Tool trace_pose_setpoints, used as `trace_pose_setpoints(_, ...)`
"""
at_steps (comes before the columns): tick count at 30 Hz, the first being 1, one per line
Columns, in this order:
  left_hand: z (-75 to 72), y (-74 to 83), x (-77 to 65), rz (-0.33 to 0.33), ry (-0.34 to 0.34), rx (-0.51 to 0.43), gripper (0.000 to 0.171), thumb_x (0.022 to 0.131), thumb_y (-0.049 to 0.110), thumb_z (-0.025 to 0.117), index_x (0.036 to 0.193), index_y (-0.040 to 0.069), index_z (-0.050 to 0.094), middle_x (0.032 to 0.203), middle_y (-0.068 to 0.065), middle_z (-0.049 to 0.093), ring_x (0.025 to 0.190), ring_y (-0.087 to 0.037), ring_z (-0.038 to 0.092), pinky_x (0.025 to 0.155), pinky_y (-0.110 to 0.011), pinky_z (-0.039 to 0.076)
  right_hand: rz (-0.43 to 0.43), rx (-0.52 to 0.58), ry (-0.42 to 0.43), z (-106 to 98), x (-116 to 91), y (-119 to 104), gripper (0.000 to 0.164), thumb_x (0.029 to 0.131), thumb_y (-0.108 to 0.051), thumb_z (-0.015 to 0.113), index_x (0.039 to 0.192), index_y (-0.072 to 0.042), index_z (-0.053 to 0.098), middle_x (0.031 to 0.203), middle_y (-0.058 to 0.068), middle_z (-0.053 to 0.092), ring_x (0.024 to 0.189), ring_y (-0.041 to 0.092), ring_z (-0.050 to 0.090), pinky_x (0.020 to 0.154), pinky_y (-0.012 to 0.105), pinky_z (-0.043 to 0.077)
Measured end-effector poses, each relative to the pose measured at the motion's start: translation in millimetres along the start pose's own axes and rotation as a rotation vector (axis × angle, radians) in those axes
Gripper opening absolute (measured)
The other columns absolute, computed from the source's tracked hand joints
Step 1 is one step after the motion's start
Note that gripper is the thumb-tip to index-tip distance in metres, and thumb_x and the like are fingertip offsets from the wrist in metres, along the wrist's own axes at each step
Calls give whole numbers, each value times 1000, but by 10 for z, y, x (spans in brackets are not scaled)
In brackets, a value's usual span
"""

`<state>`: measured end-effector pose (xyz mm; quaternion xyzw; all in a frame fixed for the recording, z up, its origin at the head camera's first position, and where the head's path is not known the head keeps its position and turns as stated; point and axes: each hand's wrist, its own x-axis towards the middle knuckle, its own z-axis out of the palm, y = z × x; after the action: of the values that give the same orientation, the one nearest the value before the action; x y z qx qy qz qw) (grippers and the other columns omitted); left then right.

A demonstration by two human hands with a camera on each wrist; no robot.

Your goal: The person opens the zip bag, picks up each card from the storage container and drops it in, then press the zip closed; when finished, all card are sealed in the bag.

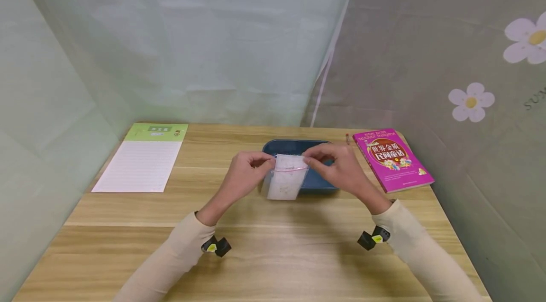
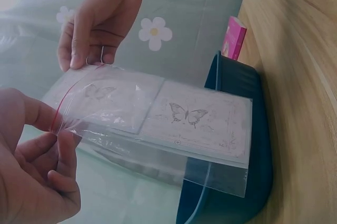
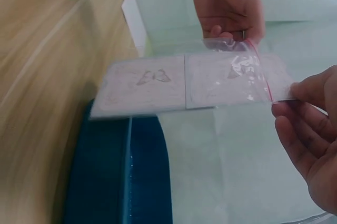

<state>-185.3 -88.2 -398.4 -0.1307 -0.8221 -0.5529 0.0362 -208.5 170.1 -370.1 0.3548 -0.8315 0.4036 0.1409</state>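
bag [image 1: 285, 183] with a red seal [image 1: 291, 169] is hanging near the blue bin [image 1: 319, 182], left hand [image 1: 249, 170] and right hand [image 1: 338, 167] each pinching one side of its mouth. work is seemingly centring on the seal; the next move is probably calling for even fingertip tension. wrist views are revealing butterfly prints [image 2: 188, 115]; only the head view is showing the purple book [image 1: 392, 160] whole.

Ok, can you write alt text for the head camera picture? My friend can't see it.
A person's left hand and right hand pinch a clear zip bag with pale cards near its top, a dark blue bin behind it. On the wooden table, a green-and-white pad lies to the left and a pink book to the right.
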Motion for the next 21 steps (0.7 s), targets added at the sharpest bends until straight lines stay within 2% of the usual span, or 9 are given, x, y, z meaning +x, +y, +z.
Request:
trace_pose_setpoints(13, 5, 37, -4, 0, -1, 9, 16, 97, 17, 68, 102, 8, 80, 92, -4, 75, 78, -21, 59, 64, -27, 47, -5, 0, -60, 10, -55, 68, 12, 90, -7, 78, 100, -11, 81, 93, -1, 75, 79, 8, 67, 70, 27, 58)
trace_pose_setpoints(21, 23, 62, 3, 18, -19, 26, 16, 97, 16, 68, 102, 7, 81, 93, -1, 76, 80, -19, 63, 58, -26, 43, 15, -3, -128, -8, -73, 74, 13, 92, -12, 76, 104, -11, 81, 95, -2, 74, 79, 9, 65, 71, 30, 58)
